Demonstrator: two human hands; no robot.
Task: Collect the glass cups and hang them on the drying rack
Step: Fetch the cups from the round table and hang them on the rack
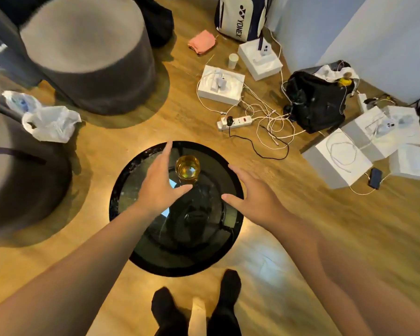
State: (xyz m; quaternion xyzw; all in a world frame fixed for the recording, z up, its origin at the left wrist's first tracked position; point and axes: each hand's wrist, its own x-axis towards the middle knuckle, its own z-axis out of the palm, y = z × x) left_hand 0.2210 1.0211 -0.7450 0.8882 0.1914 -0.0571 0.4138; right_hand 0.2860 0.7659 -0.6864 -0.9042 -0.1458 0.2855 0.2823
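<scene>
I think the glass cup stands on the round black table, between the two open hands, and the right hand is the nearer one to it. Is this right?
One point is wrong: the left hand is the nearer one, close beside the cup, while the right hand is farther off. The head view shows this. The rest holds: the cup stands on the round black table, and both hands are open.

— What colours are under me?

— My glass cup (187,169) glows amber-yellow on the glossy black round counter (121,190). The floor (155,122) is warm honey wood grain.

— And beyond?

— A salmon-pink cloth (201,42), white boxes (220,84), a black backpack (318,103), grey stools (87,52). The bag (240,18) looks white with navy lettering, I think.
</scene>
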